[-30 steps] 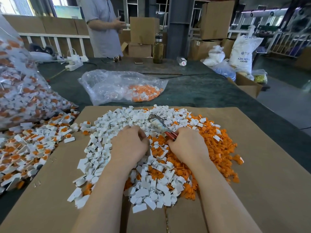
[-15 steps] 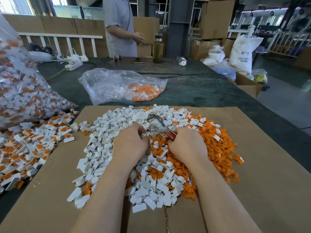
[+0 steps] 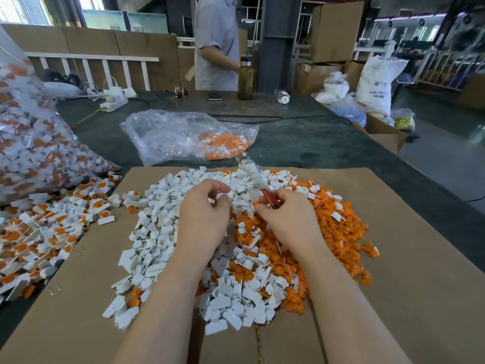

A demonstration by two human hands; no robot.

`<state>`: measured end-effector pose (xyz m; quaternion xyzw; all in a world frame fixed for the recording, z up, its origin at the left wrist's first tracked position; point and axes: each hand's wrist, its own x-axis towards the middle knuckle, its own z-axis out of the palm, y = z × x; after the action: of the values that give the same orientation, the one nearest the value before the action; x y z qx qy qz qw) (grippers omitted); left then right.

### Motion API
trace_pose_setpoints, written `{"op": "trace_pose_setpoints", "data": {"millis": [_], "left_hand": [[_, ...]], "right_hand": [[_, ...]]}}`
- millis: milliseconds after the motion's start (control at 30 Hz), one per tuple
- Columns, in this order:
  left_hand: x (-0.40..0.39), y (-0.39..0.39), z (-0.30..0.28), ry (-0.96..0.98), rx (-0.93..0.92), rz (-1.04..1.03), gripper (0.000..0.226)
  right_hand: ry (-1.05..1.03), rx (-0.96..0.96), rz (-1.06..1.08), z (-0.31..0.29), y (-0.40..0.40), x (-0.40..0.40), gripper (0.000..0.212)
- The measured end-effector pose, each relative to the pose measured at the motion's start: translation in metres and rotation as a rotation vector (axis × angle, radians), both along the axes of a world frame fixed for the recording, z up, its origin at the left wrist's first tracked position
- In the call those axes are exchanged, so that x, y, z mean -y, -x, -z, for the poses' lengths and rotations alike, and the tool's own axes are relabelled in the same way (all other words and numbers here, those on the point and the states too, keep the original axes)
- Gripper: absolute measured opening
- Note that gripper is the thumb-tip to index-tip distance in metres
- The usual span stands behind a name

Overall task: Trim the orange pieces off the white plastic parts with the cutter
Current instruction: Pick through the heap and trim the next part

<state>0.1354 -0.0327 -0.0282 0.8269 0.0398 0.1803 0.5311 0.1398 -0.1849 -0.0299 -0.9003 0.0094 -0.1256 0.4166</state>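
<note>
Right hand (image 3: 287,215) is gripping the cutter (image 3: 256,179) above the parts pile (image 3: 162,232); left hand (image 3: 203,214) is curling beside it, contents indiscernible.

A factory or workshop floor. Heaps of small white plastic parts (image 3: 162,232) and orange trimmings (image 3: 328,232) on a flat brown cardboard sheet (image 3: 406,271) over a dark green worktable (image 3: 315,143). Bulging clear plastic bags of parts (image 3: 34,153) at the table's left edge. Stacked brown cardboard cartons (image 3: 336,32) and a white printed resin sack (image 3: 378,82) beyond the far right corner.
</note>
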Motion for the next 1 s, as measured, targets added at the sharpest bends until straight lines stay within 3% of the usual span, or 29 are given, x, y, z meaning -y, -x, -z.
{"op": "trace_pose_setpoints", "data": {"millis": [133,333,733,1000], "left_hand": [[0.008,0.006,-0.005,0.252,-0.086,0.136,0.025],[0.009,0.008,-0.008,0.423,-0.119,0.197,0.011],[0.005,0.008,-0.011,0.436,-0.099,0.233,0.015],[0.005,0.008,-0.011,0.411,-0.057,0.234,0.019]], "right_hand": [[-0.291,0.043,-0.042,-0.005,0.004,-0.002,0.006],[-0.444,0.024,-0.115,-0.008,0.006,-0.003,0.005],[-0.582,-0.028,-0.16,-0.011,0.01,-0.009,0.022],[-0.527,-0.046,-0.174,-0.009,0.009,-0.01,0.006]]}}
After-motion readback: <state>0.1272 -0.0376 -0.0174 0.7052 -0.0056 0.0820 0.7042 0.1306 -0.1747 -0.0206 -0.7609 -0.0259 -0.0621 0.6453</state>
